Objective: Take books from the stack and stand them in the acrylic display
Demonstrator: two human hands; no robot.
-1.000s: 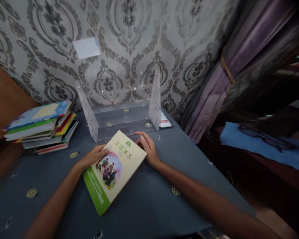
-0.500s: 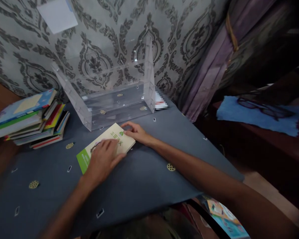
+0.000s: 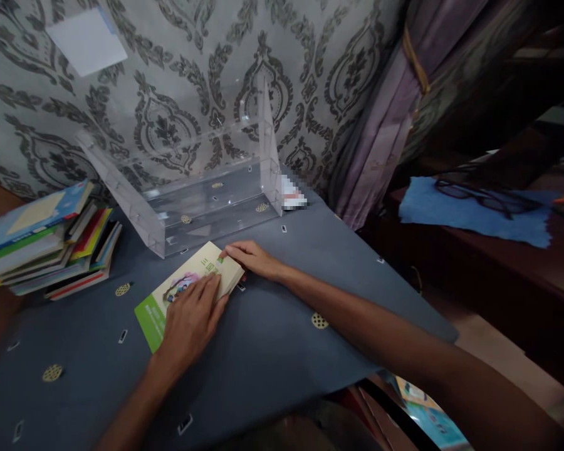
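A paperback book (image 3: pixel 181 282) with a cream cover, a green band and Chinese characters lies slantwise on the dark cloth-covered table. Flat across its cover rests my left hand (image 3: pixel 192 313), fingers stretched out and the thumb along the near edge. My right hand (image 3: pixel 251 258) grips the book's right corner, a fingertip on the cover and the other fingers at the page edge, partly hidden. Just behind the book stands a clear acrylic rack (image 3: pixel 207 188), with only the table and wall pattern showing through it.
A stack of books (image 3: pixel 51 238) stands at the left. A blurred packet (image 3: pixel 292 193) lies beside the rack's right side. To the right, eyeglasses (image 3: pixel 489 197) lie on a blue cloth (image 3: pixel 423 207). A purple curtain (image 3: pixel 376 144) hangs by the patterned wall; colourful books (image 3: pixel 432 419) show below the table edge.
The view has shifted slightly. My left hand has slid a little down the cover, uncovering more of its picture. My right hand remains at the book's corner.
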